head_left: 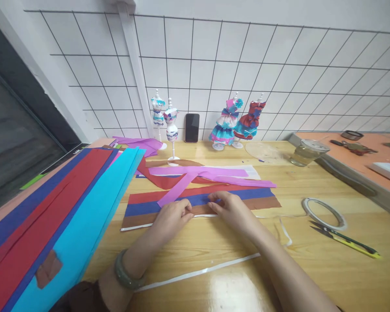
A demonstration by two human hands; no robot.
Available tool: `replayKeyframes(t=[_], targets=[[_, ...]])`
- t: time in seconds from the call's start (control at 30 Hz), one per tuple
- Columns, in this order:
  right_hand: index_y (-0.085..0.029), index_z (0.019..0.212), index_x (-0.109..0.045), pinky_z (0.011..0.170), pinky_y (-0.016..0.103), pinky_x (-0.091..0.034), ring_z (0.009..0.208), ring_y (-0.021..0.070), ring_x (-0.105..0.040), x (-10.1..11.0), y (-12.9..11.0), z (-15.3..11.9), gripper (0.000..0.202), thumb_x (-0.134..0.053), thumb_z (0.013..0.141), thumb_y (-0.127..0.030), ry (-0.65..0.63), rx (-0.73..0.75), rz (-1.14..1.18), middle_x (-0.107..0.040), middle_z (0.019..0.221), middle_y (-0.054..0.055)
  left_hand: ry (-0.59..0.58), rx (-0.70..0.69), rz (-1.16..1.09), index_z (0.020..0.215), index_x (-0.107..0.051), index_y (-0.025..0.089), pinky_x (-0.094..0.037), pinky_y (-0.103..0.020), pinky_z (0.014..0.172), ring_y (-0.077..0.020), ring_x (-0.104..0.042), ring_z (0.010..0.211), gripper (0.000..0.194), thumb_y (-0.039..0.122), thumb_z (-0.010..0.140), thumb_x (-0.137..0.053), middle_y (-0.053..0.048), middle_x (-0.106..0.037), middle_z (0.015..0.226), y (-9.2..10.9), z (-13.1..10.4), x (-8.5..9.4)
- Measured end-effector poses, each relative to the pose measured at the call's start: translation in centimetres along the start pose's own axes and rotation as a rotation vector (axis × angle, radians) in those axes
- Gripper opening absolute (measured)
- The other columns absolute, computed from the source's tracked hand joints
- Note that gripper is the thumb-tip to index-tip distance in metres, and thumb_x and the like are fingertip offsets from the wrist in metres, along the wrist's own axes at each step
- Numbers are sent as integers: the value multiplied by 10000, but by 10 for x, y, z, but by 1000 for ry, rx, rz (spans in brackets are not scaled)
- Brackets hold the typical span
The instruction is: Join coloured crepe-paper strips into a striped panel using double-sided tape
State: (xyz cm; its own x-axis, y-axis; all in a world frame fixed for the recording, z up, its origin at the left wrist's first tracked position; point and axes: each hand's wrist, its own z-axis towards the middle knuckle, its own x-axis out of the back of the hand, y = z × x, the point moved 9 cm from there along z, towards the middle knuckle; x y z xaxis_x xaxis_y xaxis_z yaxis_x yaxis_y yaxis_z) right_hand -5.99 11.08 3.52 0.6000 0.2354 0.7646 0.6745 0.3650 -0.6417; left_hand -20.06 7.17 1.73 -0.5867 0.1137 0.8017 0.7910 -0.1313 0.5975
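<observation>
Striped crepe paper strips in red, blue and brown (263,203) lie flat before me, with narrow white tape (204,215) along the near brown edge. My left hand (173,219) rests on that edge, thumb and fingers curled together; whatever is between them is hidden. To its right, my right hand (229,208) arches over the strips, with a small gap between thumb and fingertips and nothing visible in it. The tape passes beneath this hand and leads right to a tape roll (325,213). Pink strips (185,184) lie across the layered paper.
Yellow-handled thread snips (347,240) lie beside the roll. A loose white strip (198,273) crosses the near table. Large crepe sheets (94,208) cover the left side. Behind stand small dress forms (171,125), dressed forms (225,123), a phone (192,128) and a cup (307,154).
</observation>
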Motion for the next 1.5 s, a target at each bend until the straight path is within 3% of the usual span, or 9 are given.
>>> replayKeyframes(t=[0.23,0.4,0.57,0.77,0.9,1.07,1.17,1.3,1.5], targets=[[-221,904,-659,662,271,-426,790,194,-600,26,13,-28,215,-502,758,-237,-176,-76,-85,-678,904,48,-44,-85,81,810,-546,213,-329,-237,565,-142,-540,697,78,269,786,-497,16,-591,736,8,-5,0],[-251,887,-658,673,271,-431,791,190,-603,52,33,-45,213,-485,766,-216,-178,-93,-193,-679,888,15,-54,-183,205,789,-560,209,-350,-245,605,-138,-547,715,127,248,836,-449,8,-599,804,15,-8,-1],[-231,918,-654,746,282,-433,881,196,-582,64,55,-53,222,-502,758,-207,-147,-81,-208,-657,977,37,-36,-256,444,795,-608,201,-373,-289,667,-172,-551,760,233,216,868,-387,-28,-595,804,20,-13,4],[-202,871,-654,788,295,-415,884,187,-569,61,64,-52,224,-471,764,-129,-113,15,-288,-658,948,50,-51,-293,615,761,-634,189,-404,-327,687,-221,-535,822,251,159,845,-400,-64,-595,766,16,-19,9],[-189,844,-653,780,310,-410,869,190,-563,59,64,-50,232,-447,781,-103,-78,100,-422,-662,903,58,-58,-269,646,728,-630,168,-413,-303,670,-191,-538,767,260,141,843,-399,-75,-589,757,12,-19,10],[-180,805,-640,751,308,-417,837,188,-553,60,60,-53,221,-435,793,-96,-41,170,-490,-656,854,60,-156,-238,735,764,-629,154,-421,-308,655,-190,-551,750,245,131,844,-399,-84,-594,802,11,-20,5],[-185,818,-635,746,308,-420,846,190,-544,58,57,-57,215,-444,781,-93,-35,207,-520,-644,856,61,-124,-267,709,755,-624,156,-419,-297,680,-178,-549,769,257,144,857,-388,-75,-583,783,18,-21,8],[-186,794,-631,740,324,-416,834,196,-540,57,55,-58,235,-419,791,-83,-7,224,-588,-632,799,69,-106,-261,696,760,-623,156,-417,-285,680,-169,-549,769,254,147,857,-388,-72,-581,771,19,-21,10],[-178,768,-569,725,329,-417,811,195,-540,61,55,-58,174,-422,785,-86,55,226,-540,-620,797,72,-189,-250,767,806,-615,155,-422,-315,656,-199,-558,779,229,135,849,-391,-79,-598,837,11,-20,4]])
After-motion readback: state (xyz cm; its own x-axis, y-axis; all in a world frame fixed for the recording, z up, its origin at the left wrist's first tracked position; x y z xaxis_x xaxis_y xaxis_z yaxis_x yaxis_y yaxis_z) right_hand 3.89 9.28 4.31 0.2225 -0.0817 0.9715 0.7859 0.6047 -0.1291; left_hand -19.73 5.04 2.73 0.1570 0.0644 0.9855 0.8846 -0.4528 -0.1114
